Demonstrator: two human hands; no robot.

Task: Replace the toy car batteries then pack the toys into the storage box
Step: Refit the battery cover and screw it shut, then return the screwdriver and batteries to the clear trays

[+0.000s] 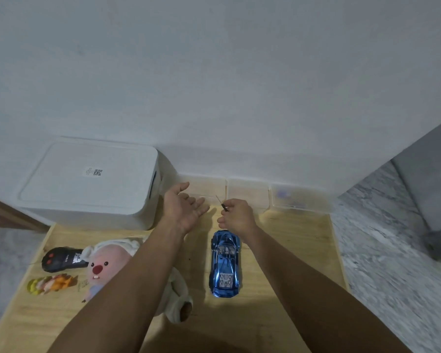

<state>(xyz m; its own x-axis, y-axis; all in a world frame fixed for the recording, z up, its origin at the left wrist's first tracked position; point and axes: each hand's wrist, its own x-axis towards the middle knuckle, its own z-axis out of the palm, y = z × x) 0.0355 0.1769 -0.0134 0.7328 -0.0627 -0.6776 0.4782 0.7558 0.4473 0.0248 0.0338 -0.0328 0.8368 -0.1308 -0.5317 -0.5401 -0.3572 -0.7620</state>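
A shiny blue toy car (pixel 225 263) stands on its wheels on the wooden board (pixel 290 250), nose toward me. Just beyond the car, my right hand (pixel 237 216) pinches a thin dark screwdriver (pixel 220 203) that points up and away. My left hand (pixel 182 208) hovers palm-up with straight fingers beside it, holding nothing. The white storage box (pixel 92 182) with its lid on stands at the back left. A pink plush toy (pixel 107 266) lies under my left forearm. A black remote control (pixel 61 259) and a small orange and yellow toy (pixel 51 284) lie at the left.
Three small clear plastic containers (pixel 247 192) line the wall behind my hands. The white wall rises right behind them. Grey marbled floor (pixel 392 263) surrounds the board, and a grey cabinet corner (pixel 433 200) stands at the right.
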